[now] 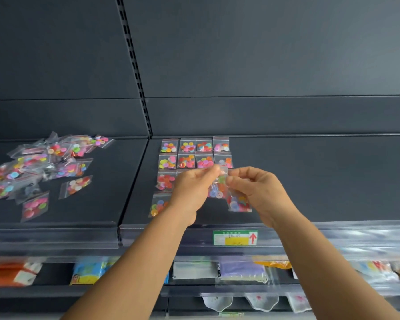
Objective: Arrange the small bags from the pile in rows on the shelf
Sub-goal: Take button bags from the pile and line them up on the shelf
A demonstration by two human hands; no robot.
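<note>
Clear plastic crinkles between my fingers: my left hand (192, 188) and right hand (256, 190) both pinch the top of a small bag of buttons (218, 185) (a second one seems to hang beside it), held just above the dark shelf (310, 176). Rows of bags (194, 153) lie behind; the pile (44, 167) waits far left. Next, I judge, I must lay it flat beside the third row.

Ten arranged bags (186, 146) visible on shelf (310, 176); others may be hidden. Two hands. One price label (235, 237). Pile (39, 167) uncountable.
</note>
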